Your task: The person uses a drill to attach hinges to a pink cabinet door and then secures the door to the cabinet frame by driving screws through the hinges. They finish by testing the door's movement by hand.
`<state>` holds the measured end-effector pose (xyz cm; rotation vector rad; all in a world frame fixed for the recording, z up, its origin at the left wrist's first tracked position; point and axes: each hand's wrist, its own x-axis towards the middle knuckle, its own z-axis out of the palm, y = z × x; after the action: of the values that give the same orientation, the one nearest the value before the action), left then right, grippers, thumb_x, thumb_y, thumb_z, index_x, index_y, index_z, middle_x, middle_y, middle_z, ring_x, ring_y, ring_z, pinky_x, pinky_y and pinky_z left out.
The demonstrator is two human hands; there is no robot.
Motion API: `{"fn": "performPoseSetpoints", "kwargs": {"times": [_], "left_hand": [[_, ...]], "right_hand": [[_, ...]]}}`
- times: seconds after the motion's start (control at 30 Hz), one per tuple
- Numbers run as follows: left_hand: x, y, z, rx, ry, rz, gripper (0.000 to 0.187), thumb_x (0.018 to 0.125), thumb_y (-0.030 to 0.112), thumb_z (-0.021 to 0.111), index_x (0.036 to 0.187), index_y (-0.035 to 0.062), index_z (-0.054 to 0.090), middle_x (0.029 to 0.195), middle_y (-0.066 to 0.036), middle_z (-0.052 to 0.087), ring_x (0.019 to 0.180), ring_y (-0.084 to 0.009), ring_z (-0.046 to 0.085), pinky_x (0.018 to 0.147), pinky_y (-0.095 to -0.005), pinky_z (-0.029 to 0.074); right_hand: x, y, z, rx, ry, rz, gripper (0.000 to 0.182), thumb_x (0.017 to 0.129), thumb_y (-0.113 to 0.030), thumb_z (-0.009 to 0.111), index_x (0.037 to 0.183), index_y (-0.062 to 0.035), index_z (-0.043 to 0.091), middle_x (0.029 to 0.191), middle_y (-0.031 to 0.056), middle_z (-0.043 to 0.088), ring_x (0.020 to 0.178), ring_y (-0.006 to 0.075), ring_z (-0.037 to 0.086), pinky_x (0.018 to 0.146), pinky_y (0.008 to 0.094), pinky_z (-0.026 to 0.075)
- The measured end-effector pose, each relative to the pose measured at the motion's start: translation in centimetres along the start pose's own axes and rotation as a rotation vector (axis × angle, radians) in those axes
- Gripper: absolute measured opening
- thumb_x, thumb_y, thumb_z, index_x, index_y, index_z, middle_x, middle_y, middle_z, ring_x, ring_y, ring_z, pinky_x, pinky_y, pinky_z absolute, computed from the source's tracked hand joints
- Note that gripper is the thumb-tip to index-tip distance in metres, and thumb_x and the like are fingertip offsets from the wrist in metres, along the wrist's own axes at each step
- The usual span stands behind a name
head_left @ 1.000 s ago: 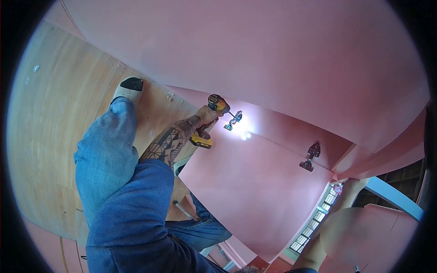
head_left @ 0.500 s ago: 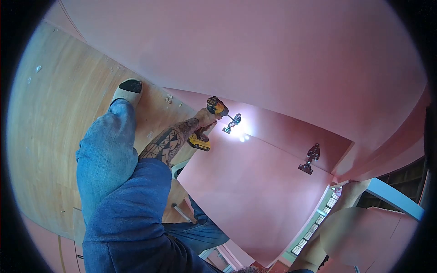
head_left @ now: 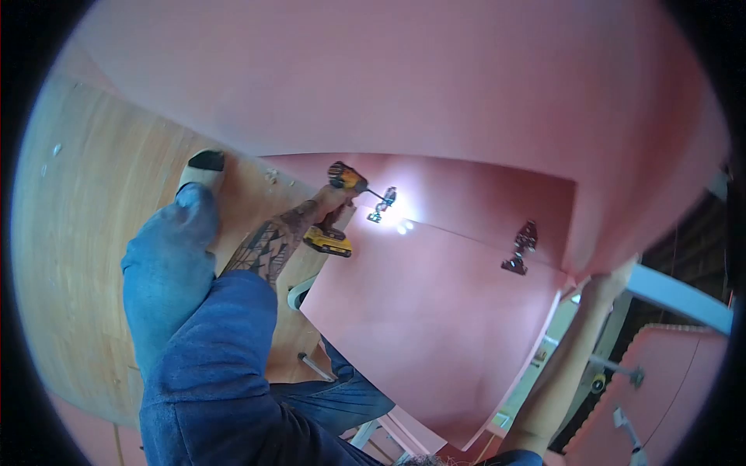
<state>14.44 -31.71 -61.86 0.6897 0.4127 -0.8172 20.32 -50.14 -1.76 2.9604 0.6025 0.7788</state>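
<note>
My left hand [head_left: 334, 199], at the end of a tattooed forearm, is wrapped round the grip of a yellow and black cordless drill [head_left: 348, 178]. The drill's bit meets a metal cabinet hinge [head_left: 382, 205] lit by the tool's lamp, at the seam between a pink door panel [head_left: 443, 311] and the pink cabinet side [head_left: 482, 194]. A second hinge [head_left: 521, 247] sits further right along that seam. On the right, my other arm reaches up to the panel's far corner; my right hand [head_left: 619, 272] is there, its fingers hidden.
Wood-look flooring [head_left: 85, 233] with small scraps lies at left, where my shoe [head_left: 203, 167] rests. A large pink surface [head_left: 350, 78] spans the top. At right are a pale blue bar [head_left: 680, 295] and another pink panel with hinges [head_left: 660, 396].
The view has shifted slightly, so the drill, hinges and panel appear further left. The drill bit stays at the same hinge. More of the pink panel at lower right now shows.
</note>
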Motion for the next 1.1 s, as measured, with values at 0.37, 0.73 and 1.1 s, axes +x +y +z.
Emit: {"fn": "performPoseSetpoints", "kwargs": {"times": [0.37, 0.73, 1.1], "left_hand": [[-7.9, 6.8, 6.6, 0.269, 0.055, 0.097, 0.036, 0.09, 0.039, 0.078, 0.091, 0.0051, 0.064, 0.059, -0.002, 0.053, 0.044, -0.0154, 0.05, 0.042, -0.0327, 0.042], [-27.3, 16.5, 12.7, 0.935, -0.044, 0.232, 0.032, 0.087, 0.038, 0.077, 0.089, 0.0061, 0.072, 0.068, -0.002, 0.06, 0.057, -0.0129, 0.057, 0.052, -0.032, 0.046], [-29.3, 16.2, 13.5, 0.972, -0.054, 0.302, 0.036, 0.086, 0.041, 0.079, 0.093, 0.0063, 0.074, 0.07, -0.002, 0.066, 0.057, -0.0114, 0.062, 0.054, -0.032, 0.051]], "right_hand": [[1.8, -4.9, 4.6, 0.443, 0.305, 0.295, 0.039, 0.103, -0.018, 0.047, 0.133, 0.0026, 0.06, 0.131, 0.0207, 0.06, 0.127, 0.0342, 0.052, 0.112, 0.0456, 0.039], [2.6, -2.8, 3.8, 0.425, 0.193, 0.484, 0.033, 0.098, -0.02, 0.061, 0.118, 0.0021, 0.075, 0.119, 0.0231, 0.073, 0.113, 0.0336, 0.069, 0.101, 0.041, 0.05], [3.2, -2.4, 4.7, 0.068, 0.204, 0.495, 0.017, 0.086, -0.018, 0.074, 0.095, -0.0067, 0.083, 0.09, 0.017, 0.079, 0.088, 0.0316, 0.076, 0.087, 0.0404, 0.057]]}}
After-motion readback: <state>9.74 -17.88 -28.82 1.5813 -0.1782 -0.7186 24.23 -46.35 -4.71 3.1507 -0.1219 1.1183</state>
